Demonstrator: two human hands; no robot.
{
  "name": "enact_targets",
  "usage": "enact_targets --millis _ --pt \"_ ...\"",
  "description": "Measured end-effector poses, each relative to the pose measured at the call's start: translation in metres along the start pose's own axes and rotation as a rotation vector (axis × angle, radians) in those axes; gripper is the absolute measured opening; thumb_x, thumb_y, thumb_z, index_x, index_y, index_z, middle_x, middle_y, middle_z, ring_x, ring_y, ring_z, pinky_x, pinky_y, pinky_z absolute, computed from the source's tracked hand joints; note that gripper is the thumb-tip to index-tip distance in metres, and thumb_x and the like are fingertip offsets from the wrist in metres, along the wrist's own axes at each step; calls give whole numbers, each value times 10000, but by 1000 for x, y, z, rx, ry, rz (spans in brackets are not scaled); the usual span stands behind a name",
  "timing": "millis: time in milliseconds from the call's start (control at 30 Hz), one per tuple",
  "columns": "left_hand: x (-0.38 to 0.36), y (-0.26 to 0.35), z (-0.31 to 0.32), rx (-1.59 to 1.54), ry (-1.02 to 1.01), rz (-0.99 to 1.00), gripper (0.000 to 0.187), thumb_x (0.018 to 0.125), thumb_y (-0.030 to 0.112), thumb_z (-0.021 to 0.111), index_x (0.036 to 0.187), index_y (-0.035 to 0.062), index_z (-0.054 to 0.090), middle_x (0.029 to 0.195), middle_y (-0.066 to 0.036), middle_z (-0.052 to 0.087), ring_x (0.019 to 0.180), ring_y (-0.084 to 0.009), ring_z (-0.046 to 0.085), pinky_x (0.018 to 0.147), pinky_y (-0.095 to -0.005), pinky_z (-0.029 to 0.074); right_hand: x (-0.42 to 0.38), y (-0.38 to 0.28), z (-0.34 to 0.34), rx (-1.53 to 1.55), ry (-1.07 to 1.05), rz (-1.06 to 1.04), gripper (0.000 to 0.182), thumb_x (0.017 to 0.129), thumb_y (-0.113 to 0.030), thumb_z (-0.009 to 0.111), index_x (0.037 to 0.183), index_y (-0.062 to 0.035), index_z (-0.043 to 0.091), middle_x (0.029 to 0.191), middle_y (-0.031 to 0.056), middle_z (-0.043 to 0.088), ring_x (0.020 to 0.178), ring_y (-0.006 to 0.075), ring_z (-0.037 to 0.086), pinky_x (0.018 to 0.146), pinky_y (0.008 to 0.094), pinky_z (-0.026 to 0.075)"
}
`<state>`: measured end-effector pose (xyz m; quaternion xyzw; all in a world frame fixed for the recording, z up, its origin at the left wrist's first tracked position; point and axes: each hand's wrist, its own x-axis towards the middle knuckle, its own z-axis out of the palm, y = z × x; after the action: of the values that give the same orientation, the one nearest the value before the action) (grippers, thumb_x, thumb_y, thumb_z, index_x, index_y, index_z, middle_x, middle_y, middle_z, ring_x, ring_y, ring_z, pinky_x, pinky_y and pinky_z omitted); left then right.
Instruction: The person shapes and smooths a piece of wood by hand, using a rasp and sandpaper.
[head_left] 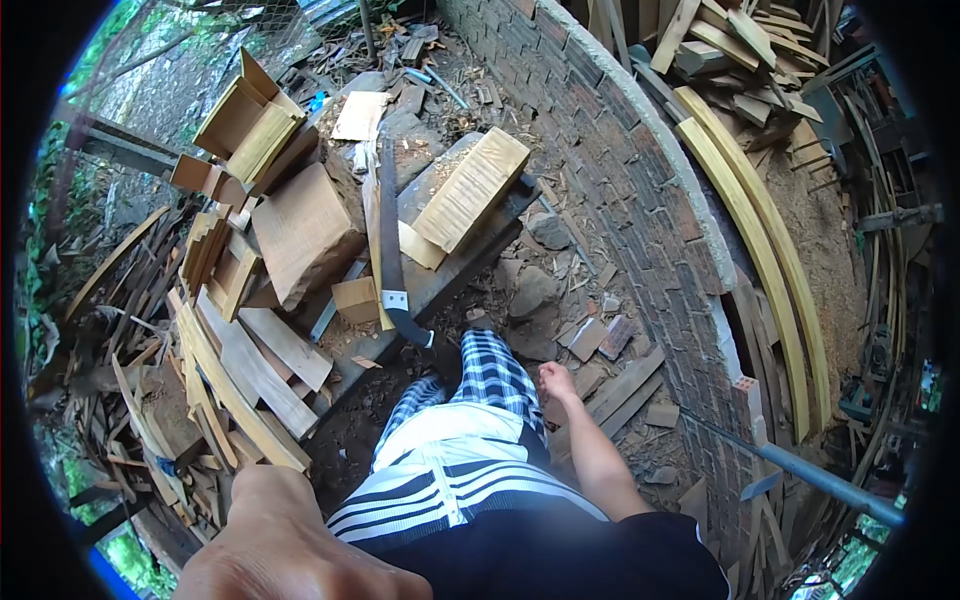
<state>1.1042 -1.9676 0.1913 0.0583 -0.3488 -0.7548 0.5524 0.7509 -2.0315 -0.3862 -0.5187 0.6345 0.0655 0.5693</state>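
Observation:
My left hand (270, 515) looms large at the bottom left, close to the camera. Its fingers are hidden. My right hand (556, 381) hangs beside my right thigh, its fingers loosely curled, with nothing visible in them. A long dark-bladed tool (390, 225), a saw or a machete, lies on the work surface ahead. Its black curved handle (410, 328) points toward me. A thick wood block (472, 190) rests right of the blade. Left of it stands a larger cut block (305, 235), with a small wood block (357, 299) nearer me.
Planks and offcuts (265, 365) are piled on the left. A curving brick wall (640, 190) runs along the right, with long yellowish beams (765, 255) beyond it. Stones (535, 290) and wood scraps (625, 385) litter the ground. A blue-grey pipe (830, 485) crosses at lower right.

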Motion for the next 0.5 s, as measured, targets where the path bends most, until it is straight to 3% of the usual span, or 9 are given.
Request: enact_targets --millis 267,433,500 --pt "65 3 -6 156 342 130 130 1044 180 444 1079 152 566 521 -24 438 371 -138 352 467 -314 304 55 -97 -18 -146 -186 -89 220 974 -168 531 1123 -60 652 769 20 654 631 96 612 581 278 509" --pt "24 -4 20 209 397 217 144 1044 176 445 1082 160 582 507 -15 429 358 -122 336 439 -294 280 55 -120 -9 -284 -190 -139 203 968 -145 540 1081 -42 674 776 42 684 664 106 644 624 286 535" --pt "16 -2 18 221 409 259 149 1044 174 445 1083 162 589 501 -12 426 353 -116 330 428 -286 270 63 -113 5 -419 -154 -234 221 941 -193 574 1091 -82 691 833 66 718 721 157 685 703 322 549"
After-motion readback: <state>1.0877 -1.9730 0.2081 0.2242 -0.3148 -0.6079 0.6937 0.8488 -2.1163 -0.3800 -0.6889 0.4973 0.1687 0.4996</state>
